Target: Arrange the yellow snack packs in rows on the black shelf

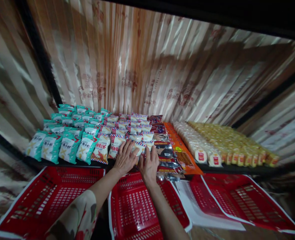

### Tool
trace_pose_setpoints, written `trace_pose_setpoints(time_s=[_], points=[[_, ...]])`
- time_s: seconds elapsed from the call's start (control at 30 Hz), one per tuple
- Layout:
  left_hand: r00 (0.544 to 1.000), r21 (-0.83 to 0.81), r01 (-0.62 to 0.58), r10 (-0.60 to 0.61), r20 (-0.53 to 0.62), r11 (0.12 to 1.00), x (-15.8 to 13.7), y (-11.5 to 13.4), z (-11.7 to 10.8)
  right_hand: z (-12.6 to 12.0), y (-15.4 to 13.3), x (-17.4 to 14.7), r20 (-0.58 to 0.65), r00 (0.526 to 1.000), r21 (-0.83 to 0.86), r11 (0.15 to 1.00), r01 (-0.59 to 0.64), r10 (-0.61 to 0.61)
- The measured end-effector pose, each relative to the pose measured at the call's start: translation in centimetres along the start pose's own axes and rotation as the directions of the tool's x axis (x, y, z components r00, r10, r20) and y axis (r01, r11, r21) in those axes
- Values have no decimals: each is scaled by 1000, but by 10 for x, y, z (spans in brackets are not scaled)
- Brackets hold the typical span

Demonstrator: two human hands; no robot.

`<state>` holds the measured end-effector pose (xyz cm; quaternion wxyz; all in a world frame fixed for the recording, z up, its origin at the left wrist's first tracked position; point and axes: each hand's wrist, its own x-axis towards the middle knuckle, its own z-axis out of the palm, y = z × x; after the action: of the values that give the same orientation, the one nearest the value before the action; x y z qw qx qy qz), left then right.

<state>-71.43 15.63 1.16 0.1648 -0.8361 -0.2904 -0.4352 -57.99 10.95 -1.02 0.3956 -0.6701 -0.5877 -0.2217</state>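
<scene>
Both my hands are at the front of a shelf, on the white snack bags with red-and-blue striped edges. My left hand [125, 158] lies over the left side of a front snack bag [139, 146], its fingers bent onto the wrapper. From the right, my right hand [149, 164] grips the same bag, with fingertips on its top and the thumb side facing my left hand. The bag's lower part is mostly hidden by my hands. Left of them stands a similar bag [116, 143] with red print, beside another striped bag [101, 146].
Teal-and-white snack bags [68, 146] stand in rows at left. To the right lie dark packets [164, 148], an orange packet [184, 155], white wrapped rolls [200, 155] and yellow wrapped rolls [237, 150]. Red baskets [137, 203] sit below the shelf edge; a curtain [137, 60] hangs behind.
</scene>
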Motion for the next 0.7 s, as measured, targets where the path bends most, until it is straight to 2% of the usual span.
trace_pose_setpoints(time_s=[0.13,0.3,0.53,0.7], points=[[999,63,-22,19,43,998,-5,-1,5,8,-2,-1,-34,999,10,1000,22,-22],[996,89,-16,9,87,996,-11,4,12,6,0,-2,36,998,37,998,46,-48],[1000,133,-20,22,-12,991,-14,13,22,-26,3,4,213,976,-28,998,54,-47],[999,60,8,-5,-43,998,-12,23,22,-49,28,44,296,954,-230,966,117,-45]])
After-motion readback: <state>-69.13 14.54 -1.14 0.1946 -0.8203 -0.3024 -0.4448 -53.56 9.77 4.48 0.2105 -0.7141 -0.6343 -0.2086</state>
